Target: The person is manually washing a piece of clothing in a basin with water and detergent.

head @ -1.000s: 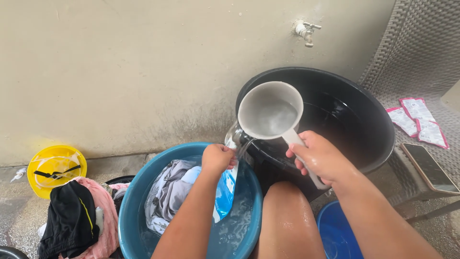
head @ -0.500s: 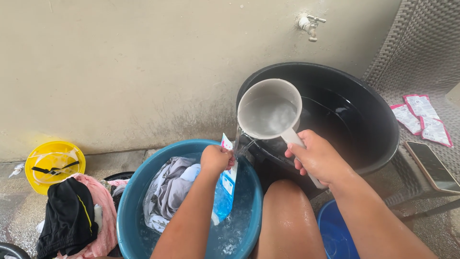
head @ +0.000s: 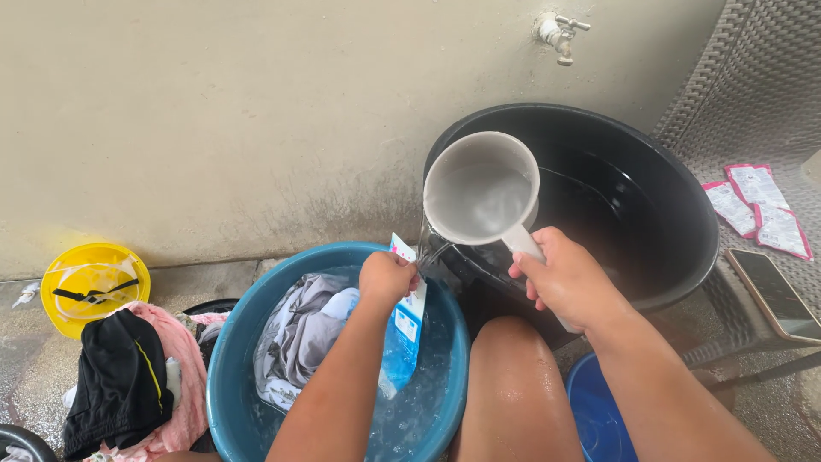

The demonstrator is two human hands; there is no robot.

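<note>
The left hand is closed on the top of a blue and white detergent pouch, holding it upright over the teal basin, its lower end at or just in the soapy water, though the foam makes that hard to tell. The right hand is wrapped around the handle of a grey dipper, tilted so a thin stream of water falls from its rim onto the pouch's open top. The step in hand looks like rinsing out the pouch into the wash water; the next move likely calls for keeping the stream on the opening and the pouch steady over the basin. Grey and white clothes soak in the basin's left half. Behind the dipper stands a large black tub, under a wall tap. Farther out lie a yellow helmet, a pile of black and pink laundry, pink sachets and a phone.
</note>
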